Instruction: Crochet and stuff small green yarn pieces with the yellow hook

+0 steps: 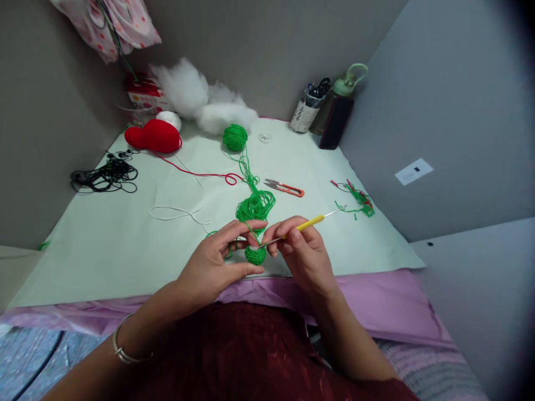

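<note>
A small round green crochet piece (pixel 255 255), with a bit of white showing at its top, sits between the thumb and fingers of my left hand (pixel 219 253). Green yarn runs over that hand's raised finger. My right hand (pixel 307 253) grips a crochet hook (pixel 310 223) by its yellow handle, and the thin metal end meets the top of the green piece. Just beyond my fingers lies a loose heap of green yarn (pixel 256 205), with strands leading back to a green yarn ball (pixel 234 137).
Orange thread snips (pixel 285 187) lie beyond my hands. Yarn scraps (pixel 363 199) are on the right; tangled black cords (pixel 109 174) and a red yarn bundle (pixel 154 136) are on the left. White stuffing (pixel 196 97), a pen cup (pixel 305 111) and a phone (pixel 336 122) stand along the back.
</note>
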The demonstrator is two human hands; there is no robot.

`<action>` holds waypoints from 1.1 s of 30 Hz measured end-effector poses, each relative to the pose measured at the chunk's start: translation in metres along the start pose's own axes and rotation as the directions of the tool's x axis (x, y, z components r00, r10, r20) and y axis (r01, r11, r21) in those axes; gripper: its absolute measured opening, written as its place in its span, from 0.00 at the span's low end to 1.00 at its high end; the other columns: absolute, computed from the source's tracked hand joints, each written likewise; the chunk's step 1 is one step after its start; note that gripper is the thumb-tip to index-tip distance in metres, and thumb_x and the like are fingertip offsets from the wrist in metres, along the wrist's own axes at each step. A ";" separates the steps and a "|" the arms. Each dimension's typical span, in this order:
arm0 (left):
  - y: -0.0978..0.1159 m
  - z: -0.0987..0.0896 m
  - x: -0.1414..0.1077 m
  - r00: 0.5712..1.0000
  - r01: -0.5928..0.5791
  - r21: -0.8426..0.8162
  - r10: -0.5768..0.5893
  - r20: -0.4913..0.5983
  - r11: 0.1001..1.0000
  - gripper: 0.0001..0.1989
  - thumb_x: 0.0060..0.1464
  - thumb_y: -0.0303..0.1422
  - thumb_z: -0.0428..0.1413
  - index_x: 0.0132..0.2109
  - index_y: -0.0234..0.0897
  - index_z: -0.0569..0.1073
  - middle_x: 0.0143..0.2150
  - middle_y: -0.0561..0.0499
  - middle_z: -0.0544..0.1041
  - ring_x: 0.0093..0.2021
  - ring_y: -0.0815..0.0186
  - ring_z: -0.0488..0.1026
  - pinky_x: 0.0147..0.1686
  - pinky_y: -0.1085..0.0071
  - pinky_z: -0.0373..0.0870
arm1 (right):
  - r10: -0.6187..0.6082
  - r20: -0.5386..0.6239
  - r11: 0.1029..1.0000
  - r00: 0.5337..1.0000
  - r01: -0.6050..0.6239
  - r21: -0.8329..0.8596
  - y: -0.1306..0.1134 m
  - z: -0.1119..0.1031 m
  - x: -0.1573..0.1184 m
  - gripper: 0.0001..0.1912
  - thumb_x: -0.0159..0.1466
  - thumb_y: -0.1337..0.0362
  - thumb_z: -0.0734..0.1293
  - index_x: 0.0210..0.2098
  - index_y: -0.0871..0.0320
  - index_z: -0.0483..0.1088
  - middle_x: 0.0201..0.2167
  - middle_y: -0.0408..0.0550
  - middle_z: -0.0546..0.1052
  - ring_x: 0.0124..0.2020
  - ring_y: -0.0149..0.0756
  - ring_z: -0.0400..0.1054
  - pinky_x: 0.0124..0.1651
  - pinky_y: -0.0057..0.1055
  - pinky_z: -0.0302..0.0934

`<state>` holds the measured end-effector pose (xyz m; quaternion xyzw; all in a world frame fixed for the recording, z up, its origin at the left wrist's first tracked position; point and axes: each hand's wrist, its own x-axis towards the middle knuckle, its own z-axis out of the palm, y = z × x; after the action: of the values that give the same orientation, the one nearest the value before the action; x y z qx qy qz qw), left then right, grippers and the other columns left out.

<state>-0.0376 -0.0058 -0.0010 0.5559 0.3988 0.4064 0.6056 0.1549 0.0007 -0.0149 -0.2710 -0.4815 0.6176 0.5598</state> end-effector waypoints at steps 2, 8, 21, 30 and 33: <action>-0.002 -0.001 0.000 1.000 -0.005 0.041 0.004 0.014 0.999 0.30 0.47 0.30 0.71 0.58 0.45 0.78 0.43 0.53 0.75 0.49 0.63 0.74 0.56 0.62 0.70 | 0.008 0.041 1.000 0.999 -0.009 0.022 -0.002 -0.002 0.001 0.09 0.72 0.56 0.69 0.39 0.54 0.77 0.36 0.45 0.83 0.32 0.30 0.74 0.37 0.28 0.68; -0.004 -0.004 0.001 0.999 -0.013 0.088 0.008 0.053 0.996 0.28 0.49 0.31 0.70 0.59 0.45 0.78 0.43 0.53 0.74 0.51 0.60 0.75 0.56 0.60 0.69 | -0.001 0.155 0.991 0.988 0.021 -0.131 -0.013 -0.013 0.000 0.09 0.74 0.59 0.66 0.41 0.54 0.78 0.39 0.47 0.82 0.37 0.33 0.74 0.42 0.32 0.69; -0.007 -0.011 0.002 0.994 -0.084 0.225 0.065 0.088 0.971 0.27 0.52 0.28 0.69 0.59 0.44 0.78 0.45 0.52 0.76 0.50 0.62 0.75 0.56 0.63 0.70 | -0.040 0.299 0.863 0.953 0.184 -0.471 -0.030 -0.010 0.001 0.09 0.75 0.63 0.64 0.44 0.54 0.78 0.39 0.46 0.81 0.44 0.34 0.76 0.48 0.34 0.69; -0.010 -0.009 0.002 0.997 0.064 0.106 -0.068 0.033 0.992 0.26 0.48 0.29 0.70 0.56 0.42 0.80 0.42 0.52 0.76 0.45 0.63 0.75 0.51 0.64 0.72 | -0.077 0.458 0.631 0.885 0.399 -0.665 -0.029 -0.006 0.005 0.07 0.74 0.67 0.64 0.45 0.56 0.75 0.38 0.48 0.82 0.43 0.36 0.77 0.48 0.36 0.73; -0.013 -0.005 0.001 0.980 0.185 -0.091 -0.191 -0.054 0.978 0.32 0.44 0.31 0.72 0.59 0.42 0.79 0.41 0.53 0.73 0.41 0.66 0.74 0.45 0.67 0.74 | -0.264 0.511 0.417 0.818 0.574 -0.704 -0.017 -0.003 -0.002 0.08 0.73 0.69 0.64 0.47 0.56 0.75 0.41 0.52 0.82 0.43 0.37 0.77 0.45 0.36 0.74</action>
<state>-0.0413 -0.0034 -0.0144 0.4762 0.4503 0.3811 0.6520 0.1658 -0.0016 -0.0012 -0.2677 -0.8517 0.1828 0.4118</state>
